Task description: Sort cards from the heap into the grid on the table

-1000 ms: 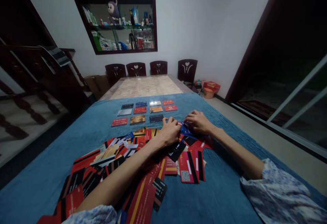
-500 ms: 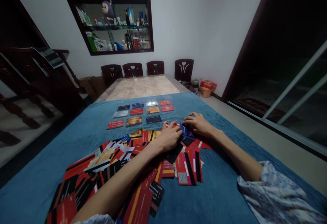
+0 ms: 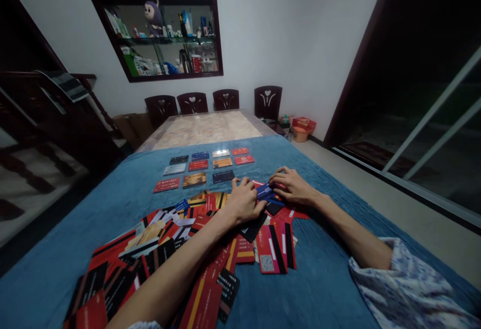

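Note:
My left hand point(image 3: 243, 204) rests on the top of a heap of bank-style cards, its fingers bent and spread and its thumb apart, next to a black card point(image 3: 254, 228). To its right, my right hand point(image 3: 292, 187) has its fingers closed on the right edge of a blue card point(image 3: 265, 192), which lies between the two hands. Under my right hand are another black card point(image 3: 273, 209) and red cards point(image 3: 287, 215). Red cards with dark stripes point(image 3: 269, 253) lie just below. My left forearm hides part of the heap.
Beyond the heap, several cards lie face up in rows, among them a gold card point(image 3: 194, 180) and a dark card point(image 3: 223, 176). A blue cloth point(image 3: 131, 184) covers the near table; its far part is a bare stone-like top point(image 3: 214, 127). Chairs point(image 3: 192, 102) stand behind.
The blue card has slid left and turned, showing more of its face between my hands. My left hand has shifted slightly left, its fingers more spread. The view has turned a little.

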Tool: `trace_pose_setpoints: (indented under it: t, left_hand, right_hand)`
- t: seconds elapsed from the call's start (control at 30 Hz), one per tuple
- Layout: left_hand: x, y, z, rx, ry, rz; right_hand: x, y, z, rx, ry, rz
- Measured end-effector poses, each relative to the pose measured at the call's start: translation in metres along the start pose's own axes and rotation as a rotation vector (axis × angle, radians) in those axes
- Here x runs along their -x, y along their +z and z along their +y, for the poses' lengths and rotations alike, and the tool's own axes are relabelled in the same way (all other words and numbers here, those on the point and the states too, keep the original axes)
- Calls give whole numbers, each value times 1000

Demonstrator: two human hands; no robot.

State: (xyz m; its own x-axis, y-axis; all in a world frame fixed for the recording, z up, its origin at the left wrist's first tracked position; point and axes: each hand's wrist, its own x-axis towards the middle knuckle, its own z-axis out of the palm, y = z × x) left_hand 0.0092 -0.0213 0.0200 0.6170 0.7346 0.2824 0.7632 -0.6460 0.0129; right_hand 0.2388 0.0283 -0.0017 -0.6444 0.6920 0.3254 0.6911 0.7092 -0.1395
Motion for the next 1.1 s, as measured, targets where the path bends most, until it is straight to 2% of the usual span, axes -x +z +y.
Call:
trace_pose_setpoints:
  t: [0.23, 0.43, 0.6, 0.9, 1.1]
  left_hand:
    - [-1, 4, 0, 33, -79, -23]
    - [0, 6, 0, 26, -44, 7]
    - [-1, 3, 0, 66, -48, 39]
    - [-4, -2, -1, 115, -172, 89]
    - [-4, 2, -4, 177, -216, 102]
  right_hand:
    - [1, -2, 1, -72, -16, -47]
    - [3, -2, 0, -73, -40, -37]
    - [3, -3, 0, -81, -72, 17]
    - [0, 10, 9, -118, -77, 221]
    - [-1, 12, 4, -127, -27, 217]
